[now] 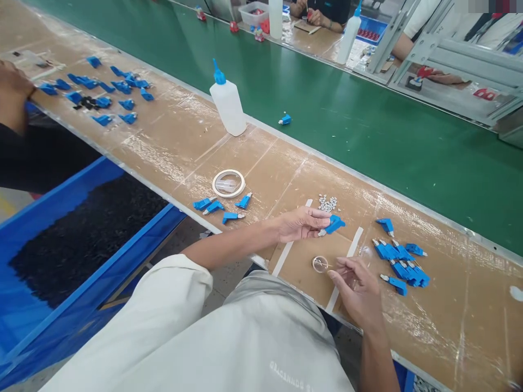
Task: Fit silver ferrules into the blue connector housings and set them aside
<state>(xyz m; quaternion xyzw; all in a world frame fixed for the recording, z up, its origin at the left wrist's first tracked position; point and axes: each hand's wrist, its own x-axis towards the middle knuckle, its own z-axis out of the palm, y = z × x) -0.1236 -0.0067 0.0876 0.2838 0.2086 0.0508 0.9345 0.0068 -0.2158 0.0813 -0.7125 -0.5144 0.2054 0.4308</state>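
Observation:
My left hand (302,224) pinches a small blue plastic part (335,224) with a pale tip, holding it just above the cardboard-covered table. My right hand (358,288) is closed, thumb towards forefinger, on a thin stick (330,265) that reaches to a small round clear dish (320,264). What the dish contains is too small to make out. Beyond my left hand lies a little pile of small grey-white pieces (327,203). Several more blue parts (402,261) are grouped to the right of my right hand, and a few blue parts (213,206) lie to the left.
A roll of tape (241,188) lies left of my forearm. A white bottle (229,106) with a blue nozzle stands by the green conveyor belt (368,130). At left are a co-worker's hand (14,90), scattered blue parts (122,87) and a blue bin (53,326) of black pieces.

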